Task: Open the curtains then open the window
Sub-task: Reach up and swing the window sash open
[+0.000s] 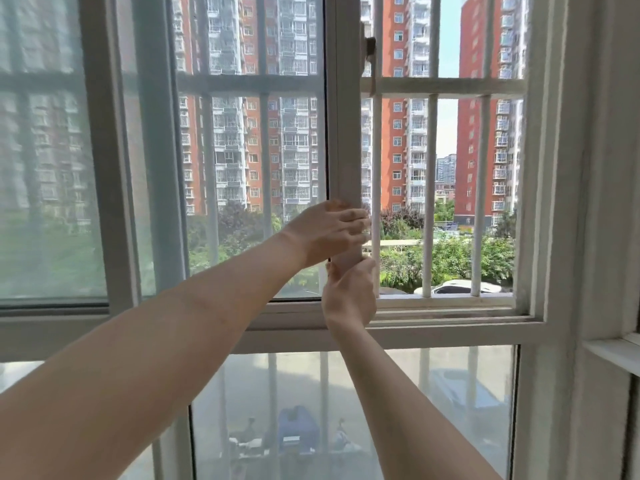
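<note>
A white sliding window sash (346, 133) stands near the middle of the frame, and its glass pane (256, 150) lies to the left. To its right is an open gap (446, 188) with no glass, showing white security bars. My left hand (329, 230) grips the sash's vertical edge from the left, fingers wrapped round it. Just below, my right hand (349, 292) holds the same edge near the bottom track (450, 306). A small latch (370, 46) sits high on the sash edge. No curtain is in view.
A fixed frosted lower pane (346, 410) sits under the sill rail. The white window frame post (561, 202) rises on the right. Outside are red and white tower blocks, trees and a parked white car.
</note>
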Motion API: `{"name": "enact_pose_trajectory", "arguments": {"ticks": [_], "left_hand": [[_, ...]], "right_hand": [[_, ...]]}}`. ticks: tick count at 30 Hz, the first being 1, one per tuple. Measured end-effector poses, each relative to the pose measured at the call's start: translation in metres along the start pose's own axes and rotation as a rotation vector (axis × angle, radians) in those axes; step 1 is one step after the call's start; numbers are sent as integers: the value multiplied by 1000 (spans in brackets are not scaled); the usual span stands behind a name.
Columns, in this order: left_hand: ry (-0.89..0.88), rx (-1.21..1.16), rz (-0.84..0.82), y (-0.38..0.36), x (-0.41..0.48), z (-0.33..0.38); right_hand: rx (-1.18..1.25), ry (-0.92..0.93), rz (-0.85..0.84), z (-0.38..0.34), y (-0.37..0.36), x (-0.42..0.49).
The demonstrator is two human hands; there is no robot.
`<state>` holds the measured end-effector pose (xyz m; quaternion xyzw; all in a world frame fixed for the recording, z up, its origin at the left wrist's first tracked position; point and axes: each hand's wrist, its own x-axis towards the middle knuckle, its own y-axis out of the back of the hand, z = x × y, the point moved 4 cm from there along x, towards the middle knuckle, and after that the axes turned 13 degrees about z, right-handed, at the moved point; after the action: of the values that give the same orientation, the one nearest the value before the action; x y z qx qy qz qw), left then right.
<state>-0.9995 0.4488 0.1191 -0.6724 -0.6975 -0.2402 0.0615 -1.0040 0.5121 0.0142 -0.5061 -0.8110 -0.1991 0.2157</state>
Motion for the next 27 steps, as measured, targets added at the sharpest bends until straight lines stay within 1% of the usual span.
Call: {"name": "enact_pose_trajectory", "arguments": {"ticks": [7,15,27], "left_hand": [[-5,13,-25,0,-23,-13],[5,14,30,-1,-50,-23],[-1,38,40,-1,-91,-44]], "right_hand": [[-8,11,-10,-15,-13,-19],[-10,15,-23,-28,-27,-38],[-28,21,-33,-54,-47,-70]]}}
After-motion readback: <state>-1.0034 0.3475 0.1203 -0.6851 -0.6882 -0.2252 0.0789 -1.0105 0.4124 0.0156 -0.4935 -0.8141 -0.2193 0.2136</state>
